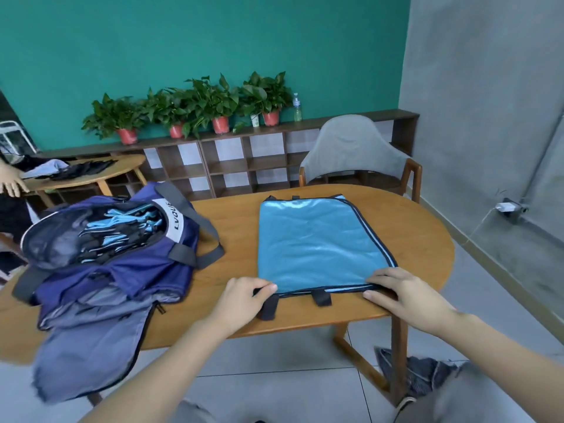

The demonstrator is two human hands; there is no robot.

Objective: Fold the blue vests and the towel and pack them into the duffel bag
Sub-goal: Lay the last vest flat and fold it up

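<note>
A person's two bare hands pinch the near corners of a shiny light-blue vest with dark navy trim (pixel 320 242), which lies flat on the right half of an oval light-wood table (pixel 421 239), its short dark straps hanging over the near hem toward the table's edge. The left hand (pixel 244 297) grips the near-left corner between thumb and curled fingers, just above one dark strap; the right hand (pixel 403 291) presses and pinches the near-right corner, fingers curled over the trimmed edge. To the left, well apart from the vest, a navy-blue fabric duffel bag with grey webbing handles and a white label (pixel 116 248) sits unzipped on the same table, its mesh-lined flap thrown back and its grey lining spilling over the table's near-left edge. Inside the bag, folded light-blue vests with dark straps (pixel 122 230) are visible in a pile. Behind the table stands a grey upholstered chair with wooden arms (pixel 354 151). Along the teal wall, a low dark-wood cubby shelf (pixel 238 163) carries a row of green potted plants in red pots (pixel 195 108) and a clear plastic bottle (pixel 297 108). At far left, another person's hand (pixel 12 181) rests by a smaller round wooden table (pixel 91 172) strewn with dark clothing. A charger is plugged into the grey wall at right (pixel 506 207).
</note>
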